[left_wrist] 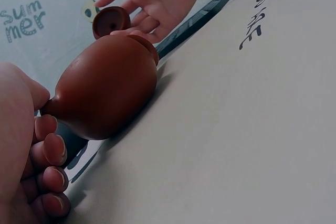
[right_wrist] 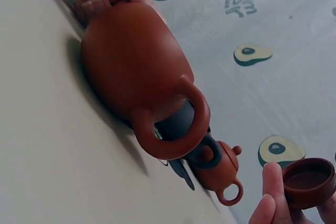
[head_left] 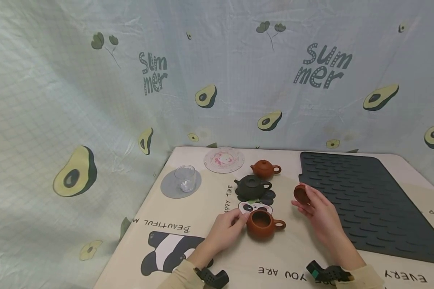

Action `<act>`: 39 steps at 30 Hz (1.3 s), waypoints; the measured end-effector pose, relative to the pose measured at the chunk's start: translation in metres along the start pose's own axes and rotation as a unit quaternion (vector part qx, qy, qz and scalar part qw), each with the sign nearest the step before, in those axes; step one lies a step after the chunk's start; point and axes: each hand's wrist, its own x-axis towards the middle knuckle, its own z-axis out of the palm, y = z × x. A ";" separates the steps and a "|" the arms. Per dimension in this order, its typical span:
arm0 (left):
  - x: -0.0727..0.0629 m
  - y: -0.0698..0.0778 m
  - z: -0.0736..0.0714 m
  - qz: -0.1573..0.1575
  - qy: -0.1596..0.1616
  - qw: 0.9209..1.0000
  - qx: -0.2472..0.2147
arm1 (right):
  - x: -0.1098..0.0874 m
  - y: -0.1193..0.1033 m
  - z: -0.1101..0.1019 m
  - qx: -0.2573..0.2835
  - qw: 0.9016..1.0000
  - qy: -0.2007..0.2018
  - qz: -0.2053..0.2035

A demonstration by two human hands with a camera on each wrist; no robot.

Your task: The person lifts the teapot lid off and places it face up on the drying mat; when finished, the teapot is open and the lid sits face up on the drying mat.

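A reddish-brown clay teapot (head_left: 261,227) with its top uncovered stands on the table, its handle toward the right. My left hand (head_left: 227,233) pinches the teapot's spout between thumb and forefinger, as the left wrist view shows. Up in the air to the right, my right hand (head_left: 320,212) holds the round clay teapot lid (head_left: 301,194), tilted so that its hollow underside shows in the right wrist view. Behind the uncovered teapot stand a dark teapot (head_left: 252,187) and a smaller reddish teapot (head_left: 264,169), both with lids on.
At the left a clear glass cup (head_left: 185,179) stands on a grey round mat (head_left: 170,186). A pink patterned disc (head_left: 224,160) lies at the back. A large dark ridged mat (head_left: 361,200) covers the right side. A printed curtain (head_left: 217,72) hangs behind the table.
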 end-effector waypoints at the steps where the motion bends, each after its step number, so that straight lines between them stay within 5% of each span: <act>1: 0.000 -0.001 0.001 0.000 0.000 1.000 0.001 | 0.000 0.000 0.000 0.002 1.000 0.001 0.003; 17: -0.001 -0.001 0.001 -0.012 -0.006 1.000 -0.001 | 0.000 -0.001 -0.003 -0.044 0.998 0.034 0.024; 25: -0.002 0.000 0.001 -0.010 -0.004 1.000 0.003 | 0.003 0.002 -0.005 -0.065 0.997 0.047 0.004; 39: 0.000 -0.001 0.000 0.001 -0.003 1.000 -0.004 | 0.002 -0.001 -0.004 -0.198 0.974 0.109 -0.008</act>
